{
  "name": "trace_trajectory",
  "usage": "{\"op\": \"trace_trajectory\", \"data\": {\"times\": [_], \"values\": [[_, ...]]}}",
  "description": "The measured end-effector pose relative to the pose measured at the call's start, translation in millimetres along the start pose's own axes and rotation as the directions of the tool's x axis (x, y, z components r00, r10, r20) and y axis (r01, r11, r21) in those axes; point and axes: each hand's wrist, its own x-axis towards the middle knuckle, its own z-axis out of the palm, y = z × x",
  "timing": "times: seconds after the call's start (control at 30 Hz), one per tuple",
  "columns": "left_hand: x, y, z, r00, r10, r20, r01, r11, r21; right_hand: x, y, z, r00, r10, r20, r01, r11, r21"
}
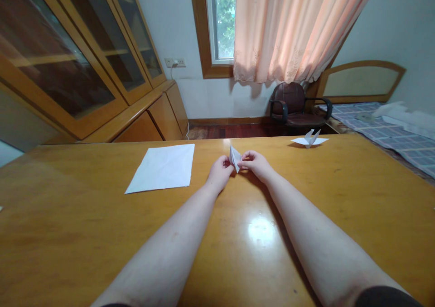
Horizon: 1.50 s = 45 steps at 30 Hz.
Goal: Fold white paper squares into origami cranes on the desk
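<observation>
A small piece of folded white paper (234, 158) is held between both hands, just above the far part of the wooden table (224, 243). My left hand (220, 170) pinches its left side, and my right hand (255, 163) pinches its right side with thumb and forefinger. Its pointed tip stands upward and a lower corner points down toward me. To the left lies a flat white sheet of paper (166, 167) with faint crease lines. A finished-looking folded paper crane (310, 139) with spread wings sits near the far right edge of the table.
Beyond the table stand a dark red armchair (290, 101) and a bed (401, 130) with a checked cover. A wooden cabinet with glass doors (136, 67) is at the left. Pink curtains (288, 31) partly cover the window.
</observation>
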Motion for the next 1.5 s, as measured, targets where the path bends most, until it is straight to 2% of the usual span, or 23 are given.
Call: {"op": "trace_trajectory", "data": {"times": [0.13,0.3,0.4,0.57,0.7,0.83,1.0,1.2,1.4,1.5], "values": [[-1.2,3.4,-0.3,0.999,-0.006,-0.034,0.007,0.999,0.035,1.6,1.6,-1.3,0.995,-0.092,-0.041,0.083,0.982,-0.171],[2.7,-4.0,-2.1,0.996,0.039,-0.086,-0.032,0.996,0.080,-2.5,-0.9,0.9,0.989,-0.148,0.012,0.148,0.976,-0.156],[4.7,-7.5,-2.5,0.994,0.045,-0.099,-0.036,0.996,0.087,-5.1,-3.3,2.0,0.987,-0.142,0.077,0.152,0.979,-0.138],[3.3,-3.5,-1.8,0.992,0.022,-0.123,-0.004,0.990,0.140,-5.4,-2.2,2.7,0.978,-0.138,0.157,0.164,0.972,-0.166],[1.5,-0.7,-1.6,0.993,0.062,-0.101,-0.041,0.980,0.197,-2.6,2.7,2.8,0.973,-0.150,0.175,0.186,0.960,-0.210],[1.4,-1.9,-2.0,0.980,0.164,-0.111,-0.141,0.971,0.191,-0.3,6.4,2.1,0.982,-0.114,0.148,0.140,0.973,-0.183],[1.6,-4.6,-0.2,0.995,0.074,-0.071,-0.068,0.994,0.086,-1.6,3.8,1.1,0.991,-0.047,0.123,0.067,0.984,-0.162],[2.6,-5.2,1.8,0.995,0.053,-0.081,-0.060,0.995,-0.081,-3.9,-3.6,-1.4,0.995,-0.046,0.086,0.067,0.965,-0.252],[3.0,-5.4,0.3,0.998,0.030,-0.063,-0.034,0.997,-0.071,0.2,4.8,-4.0,0.992,0.019,0.125,-0.001,0.990,-0.142],[2.3,-4.6,-1.1,0.997,0.052,-0.060,-0.051,0.999,0.010,2.8,9.2,-4.1,0.993,0.014,0.119,0.001,0.992,-0.124]]}}
